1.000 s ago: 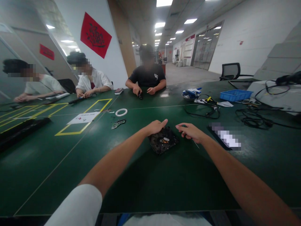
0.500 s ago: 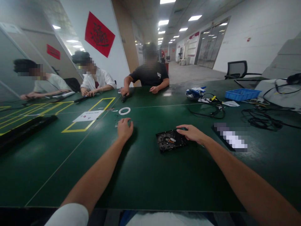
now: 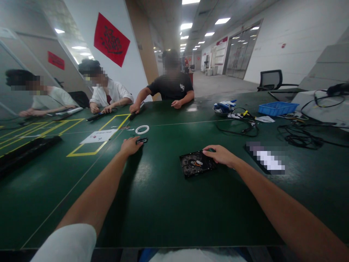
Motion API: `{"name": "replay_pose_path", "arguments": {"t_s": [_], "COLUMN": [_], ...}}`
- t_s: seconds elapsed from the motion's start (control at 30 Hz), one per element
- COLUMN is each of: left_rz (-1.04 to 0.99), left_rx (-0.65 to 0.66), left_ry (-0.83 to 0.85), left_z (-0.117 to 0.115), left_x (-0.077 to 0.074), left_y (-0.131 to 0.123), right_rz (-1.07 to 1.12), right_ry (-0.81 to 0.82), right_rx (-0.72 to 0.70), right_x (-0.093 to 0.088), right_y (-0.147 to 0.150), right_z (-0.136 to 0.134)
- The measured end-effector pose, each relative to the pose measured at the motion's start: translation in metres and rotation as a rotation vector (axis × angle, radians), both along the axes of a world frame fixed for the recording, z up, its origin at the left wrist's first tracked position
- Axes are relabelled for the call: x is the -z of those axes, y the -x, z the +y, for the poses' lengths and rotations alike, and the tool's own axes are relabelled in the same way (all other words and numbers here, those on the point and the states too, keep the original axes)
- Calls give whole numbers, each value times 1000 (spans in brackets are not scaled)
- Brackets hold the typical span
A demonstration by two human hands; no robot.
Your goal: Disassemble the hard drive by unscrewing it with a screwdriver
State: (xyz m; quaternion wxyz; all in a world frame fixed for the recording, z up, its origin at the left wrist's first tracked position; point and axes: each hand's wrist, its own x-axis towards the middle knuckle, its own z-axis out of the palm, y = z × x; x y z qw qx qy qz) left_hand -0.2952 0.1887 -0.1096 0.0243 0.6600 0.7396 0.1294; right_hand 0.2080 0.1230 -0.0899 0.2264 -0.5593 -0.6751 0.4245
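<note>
1. Left hand (image 3: 130, 146) is stretched out far left of the open hard drive (image 3: 196, 164). Its fingertips are pinched narrow on one end of a small dark part (image 3: 142, 140). Can't tell if the part is lifted off the green table (image 3: 169, 211). With a thin end-pinch like that, the part could pivot and drop.
2. White ring (image 3: 142, 129) sits just beyond that part. A fumble or sweep could knock it away.
3. Right hand (image 3: 221, 155) lies on the drive's far right corner with fingers loosely curved. It is pressing down, not clasping.
4. The drive sits mid-table on the near side, cover off, insides showing. The fingers are close to the exposed parts, so a slip could smudge or scratch them.
5. The drive is pinned at one corner only, so a sideways push could spin it on the smooth top.
6. A flat dark device (image 3: 265, 159) lies just right of the right wrist, with black cables (image 3: 240, 128) farther off. A forearm swing could bump or snag them.
</note>
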Motion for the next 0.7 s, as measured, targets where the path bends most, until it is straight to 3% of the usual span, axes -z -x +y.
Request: {"name": "replay_pose_path", "arguments": {"t_s": [0.23,0.33,0.5,0.7], "left_rz": [346,420,401,253], "left_rx": [169,169,51,-173], "left_ry": [119,138,176,94], "left_z": [15,11,0,-11], "left_x": [-7,-12,-18,-20], "left_y": [6,4,10,30], "right_rz": [-64,-79,-82,-73], "right_ry": [-30,-28,-27,-5], "right_rx": [-15,-18,-28,-26], "right_x": [-2,-3,-4,-5], "right_y": [0,1,1,0], "right_z": [-1,-1,-2,-2]}}
